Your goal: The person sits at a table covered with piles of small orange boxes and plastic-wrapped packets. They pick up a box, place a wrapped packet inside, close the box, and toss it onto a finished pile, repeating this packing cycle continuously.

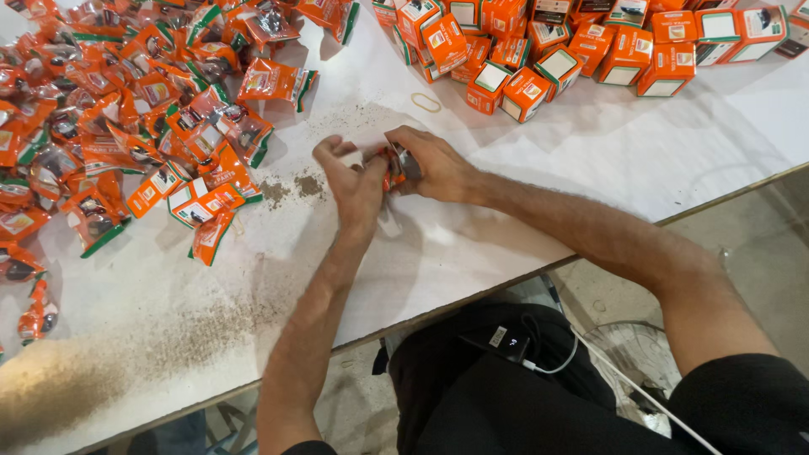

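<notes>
At desk centre: both hands on one orange packet.
Left hand (354, 181) and right hand (430, 164) both grip the packet (393, 171) just above the desk (522, 168); packet pile (126, 109) toward far-left corner, orange boxes (581, 42) along far edge.

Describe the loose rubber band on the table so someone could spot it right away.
Start at the heap of small orange boxes at the white table's far right. Just off its near-left edge, beyond the right hand, lies the rubber band: a thin pale oval loop, flat and alone among bulky packaging.
</notes>
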The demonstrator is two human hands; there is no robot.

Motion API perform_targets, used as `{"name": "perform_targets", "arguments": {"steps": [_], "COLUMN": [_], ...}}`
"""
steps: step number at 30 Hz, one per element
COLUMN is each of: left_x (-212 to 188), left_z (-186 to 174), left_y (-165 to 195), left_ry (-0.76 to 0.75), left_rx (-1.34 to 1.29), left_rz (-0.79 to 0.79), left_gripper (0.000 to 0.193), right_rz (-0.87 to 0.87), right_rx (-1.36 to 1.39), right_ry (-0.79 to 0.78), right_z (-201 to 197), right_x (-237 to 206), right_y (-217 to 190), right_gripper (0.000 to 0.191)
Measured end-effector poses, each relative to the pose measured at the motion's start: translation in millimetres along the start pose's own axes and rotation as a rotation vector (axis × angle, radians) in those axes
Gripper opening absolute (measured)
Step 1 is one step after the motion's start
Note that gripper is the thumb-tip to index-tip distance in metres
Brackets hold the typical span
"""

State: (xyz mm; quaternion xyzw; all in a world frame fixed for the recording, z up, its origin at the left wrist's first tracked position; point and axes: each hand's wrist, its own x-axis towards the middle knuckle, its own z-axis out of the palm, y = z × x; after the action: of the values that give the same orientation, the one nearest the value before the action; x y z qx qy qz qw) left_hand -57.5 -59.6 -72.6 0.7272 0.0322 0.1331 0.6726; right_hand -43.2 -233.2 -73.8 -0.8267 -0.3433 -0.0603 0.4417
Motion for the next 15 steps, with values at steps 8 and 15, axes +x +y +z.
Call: {"name": "perform_targets", "arguments": {"steps": [8, 15], "left_x": [10, -11], "left_z": [-18, -34], "left_y": [7, 13], "left_ry": [-0.223, -0.339], "left_rx": [0.085, -0.028], "left_rz": [-0.175, 0.146], "left_gripper": [0.035, 0.048], "right_rz": [0.002, 0.039], "right_rx": [0.022, 0.048], "right_ry": [0.028, 0.022], "right_z": [-5, -7], "right_x": [2, 2], "right_y": [-8, -15], "right_gripper": [0.079, 0.074]}}
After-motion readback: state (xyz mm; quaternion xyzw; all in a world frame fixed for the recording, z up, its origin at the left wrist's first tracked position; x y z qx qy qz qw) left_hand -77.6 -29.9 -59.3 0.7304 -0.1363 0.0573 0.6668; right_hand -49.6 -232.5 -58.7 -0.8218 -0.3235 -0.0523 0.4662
